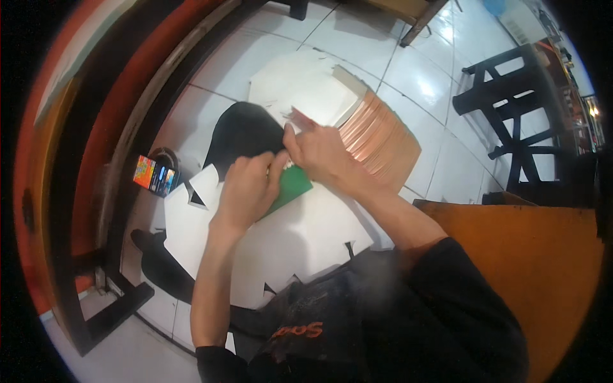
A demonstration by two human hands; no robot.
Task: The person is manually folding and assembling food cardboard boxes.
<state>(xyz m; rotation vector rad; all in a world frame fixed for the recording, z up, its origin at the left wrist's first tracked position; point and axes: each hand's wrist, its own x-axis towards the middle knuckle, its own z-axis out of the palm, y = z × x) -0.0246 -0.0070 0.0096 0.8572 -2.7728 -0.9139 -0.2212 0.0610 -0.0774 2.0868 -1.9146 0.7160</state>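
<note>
A large white sheet [300,233] with small notches cut along its edges lies across my lap. On top of it is a green flat piece [295,183], partly covered by my hands. My left hand [246,188] is closed, its fingers pinching the upper edge of the green piece. Close beside it, my right hand [322,153] is closed too, with fingertips nearly meeting the left ones. A thin pinkish strip [304,119] sticks out past the right fingers; its other end is hidden. Beyond my hands a rounded black shape [246,134] shows, perhaps my knee.
On the tiled floor ahead lie a stack of copper-brown sheets [383,137] and whitish sheets [297,80]. A small colourful rectangular object [154,175] sits at left, near a dark bench frame [137,300]. A black stool [511,102] stands far right, an orange-brown panel [511,255] nearer.
</note>
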